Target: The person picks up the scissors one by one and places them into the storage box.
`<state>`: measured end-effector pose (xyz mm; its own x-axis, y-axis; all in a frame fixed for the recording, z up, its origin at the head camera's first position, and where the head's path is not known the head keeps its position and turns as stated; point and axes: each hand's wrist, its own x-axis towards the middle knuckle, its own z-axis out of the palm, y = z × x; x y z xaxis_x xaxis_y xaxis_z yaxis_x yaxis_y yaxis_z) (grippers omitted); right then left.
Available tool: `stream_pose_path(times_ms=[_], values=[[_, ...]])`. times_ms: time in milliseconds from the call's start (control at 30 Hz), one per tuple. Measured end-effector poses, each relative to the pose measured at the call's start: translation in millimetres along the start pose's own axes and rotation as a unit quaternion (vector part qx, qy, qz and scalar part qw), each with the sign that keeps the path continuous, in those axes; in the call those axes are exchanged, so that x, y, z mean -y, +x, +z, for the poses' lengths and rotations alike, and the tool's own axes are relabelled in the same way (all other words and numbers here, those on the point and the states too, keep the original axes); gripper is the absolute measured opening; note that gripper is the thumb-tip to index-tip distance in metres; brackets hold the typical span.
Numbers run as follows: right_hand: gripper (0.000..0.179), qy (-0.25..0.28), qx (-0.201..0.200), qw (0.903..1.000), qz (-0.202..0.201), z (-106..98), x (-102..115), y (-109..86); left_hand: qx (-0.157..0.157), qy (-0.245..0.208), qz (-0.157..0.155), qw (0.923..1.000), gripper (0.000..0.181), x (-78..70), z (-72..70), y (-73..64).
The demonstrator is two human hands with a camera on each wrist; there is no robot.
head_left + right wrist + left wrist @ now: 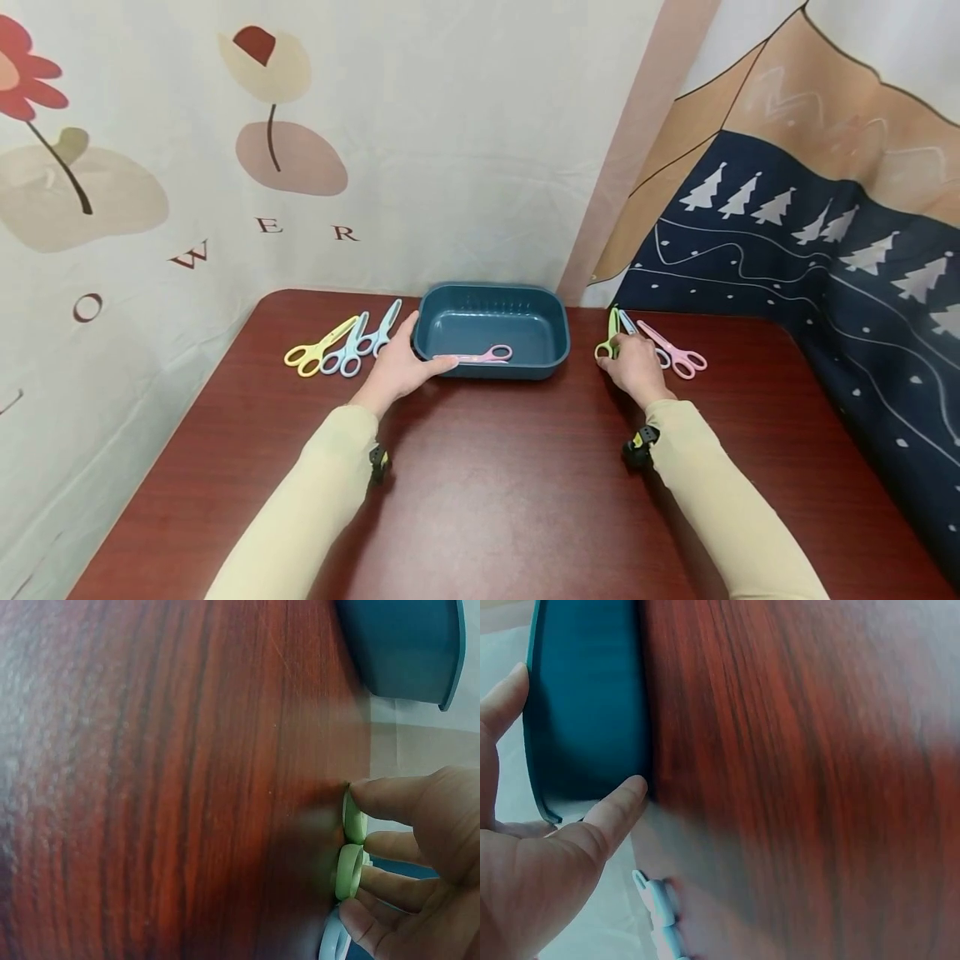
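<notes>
At the back middle of the table stands a dark blue bin (491, 367) with pink scissors (497, 353) inside, near its front wall. My left hand (397, 367) grips its left front corner, the thumb over the front rim; in the left wrist view, another finger rests low on the bin (585, 705). To the right of the bin, my right hand (633, 367) pinches green scissors (613, 323) at their handles. The right wrist view shows the thumb and fingertips against the green loops (349, 870). Light blue scissors (627, 322) lie partly hidden under this hand.
Pink scissors (678, 357) lie right of my right hand. Left of the bin are yellow scissors (318, 348) and two light blue pairs, one scissors (348, 350) beside the other. A printed curtain (480, 167) hangs right behind the table's back edge.
</notes>
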<state>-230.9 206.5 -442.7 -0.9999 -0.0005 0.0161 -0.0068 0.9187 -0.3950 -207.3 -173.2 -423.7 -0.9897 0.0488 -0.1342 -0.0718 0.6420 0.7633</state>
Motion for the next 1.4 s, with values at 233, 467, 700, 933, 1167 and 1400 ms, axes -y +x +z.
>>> stream_pose_path(times_ms=[233,467,700,933,1167,1400], values=[[0.038,0.013,-0.003,0.9999,0.001,0.9,-1.2,-1.3,-0.011,-0.024,0.004,0.9996,0.118,4.7,0.6,-0.7],[0.042,0.022,-0.018,0.9995,-0.012,0.8,0.9,0.6,-0.014,-0.047,0.016,0.9987,0.116,5.3,0.9,2.0],[0.047,0.032,-0.037,0.9987,-0.018,-1.4,1.8,-0.6,-0.007,-0.035,0.002,0.9993,0.120,1.7,2.4,3.4],[0.054,0.057,-0.034,0.9977,-0.016,-3.2,0.9,-3.0,-0.011,-0.038,0.004,0.9992,0.119,-2.2,3.1,3.4],[0.057,0.075,-0.024,0.9968,-0.014,-1.8,-0.7,-1.5,-0.010,-0.036,0.012,0.9992,0.118,-0.7,2.1,4.0],[0.059,0.082,-0.006,0.9966,-0.007,0.0,-3.4,0.3,0.000,-0.011,0.008,0.9999,0.115,-0.6,2.7,3.5]])
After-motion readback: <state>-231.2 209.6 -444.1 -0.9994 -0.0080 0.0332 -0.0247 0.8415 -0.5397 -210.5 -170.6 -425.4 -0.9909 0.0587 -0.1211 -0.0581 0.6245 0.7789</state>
